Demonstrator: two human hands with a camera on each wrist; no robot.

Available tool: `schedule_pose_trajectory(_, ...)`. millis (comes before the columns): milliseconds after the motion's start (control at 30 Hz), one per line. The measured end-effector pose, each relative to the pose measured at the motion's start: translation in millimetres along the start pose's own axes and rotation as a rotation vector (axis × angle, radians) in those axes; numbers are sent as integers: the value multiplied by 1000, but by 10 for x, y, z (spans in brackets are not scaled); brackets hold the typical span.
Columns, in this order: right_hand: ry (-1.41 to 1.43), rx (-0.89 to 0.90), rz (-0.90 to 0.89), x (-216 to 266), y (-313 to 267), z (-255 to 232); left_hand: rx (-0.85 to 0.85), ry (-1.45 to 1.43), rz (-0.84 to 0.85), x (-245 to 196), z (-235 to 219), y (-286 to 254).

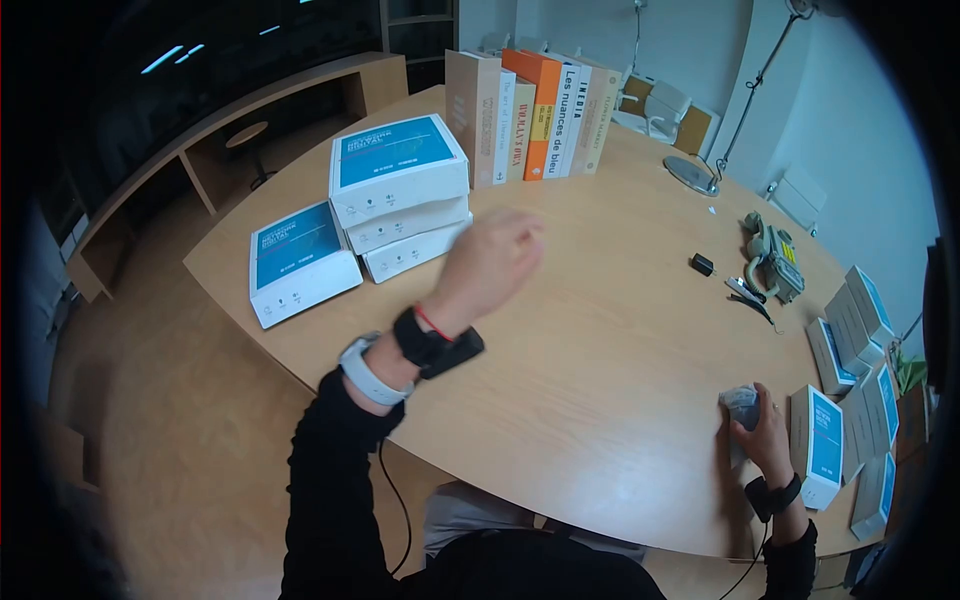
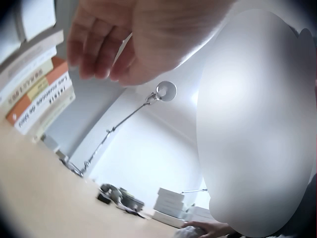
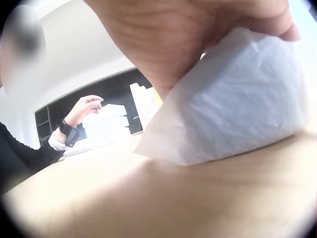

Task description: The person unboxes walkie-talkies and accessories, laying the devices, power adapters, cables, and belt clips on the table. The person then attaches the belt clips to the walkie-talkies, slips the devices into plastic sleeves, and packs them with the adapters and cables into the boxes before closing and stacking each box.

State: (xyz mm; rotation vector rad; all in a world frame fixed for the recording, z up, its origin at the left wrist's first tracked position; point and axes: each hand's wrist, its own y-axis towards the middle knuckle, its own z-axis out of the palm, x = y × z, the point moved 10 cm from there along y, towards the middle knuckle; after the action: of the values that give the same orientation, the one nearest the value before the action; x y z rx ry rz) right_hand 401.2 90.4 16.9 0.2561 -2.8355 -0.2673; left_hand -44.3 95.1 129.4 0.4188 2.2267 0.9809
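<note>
My right hand (image 1: 768, 440) grips a small packet in whitish, see-through wrapping (image 3: 247, 99) on the right side of the table. In the right wrist view its crumpled lower edge comes right down to the tabletop, and thumb and fingers span its top. My left hand (image 1: 490, 262) is raised over the table with fingers loosely bent and nothing in them, slightly blurred. It is nearest to a stack of white and blue boxes (image 1: 400, 155), and overlaps that stack's right edge in the head view. One more such box (image 1: 300, 262) leans against the stack's left side.
Several books (image 1: 540, 115) stand upright behind the stack. More white and blue boxes (image 1: 822, 445) sit right of my right hand. Toward the back right are a telephone (image 1: 772, 258), a small black adapter (image 1: 702, 264), a short cable (image 1: 750, 298) and a lamp base (image 1: 690, 176).
</note>
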Motion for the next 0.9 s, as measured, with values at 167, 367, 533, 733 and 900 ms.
schedule_pose_trajectory(167,-49,42,-15,9,33,-101,9,801,141,273,-743,171)
schedule_pose_trajectory(367,4,-202,-254,672,79,-622,287,957,-164,1168,-976,125)
schedule_pose_trajectory(533,131,-77,-330,1176,-135,-522,219,1004,46,1167,-873,99)
schedule_pose_trajectory(733,226,49,-392,1295,-248,-291,175,1090,237,1057,-670,174)
schedule_pose_trajectory(900,278,66,-390,1238,-340,-307,210,1121,352,943,-716,114)
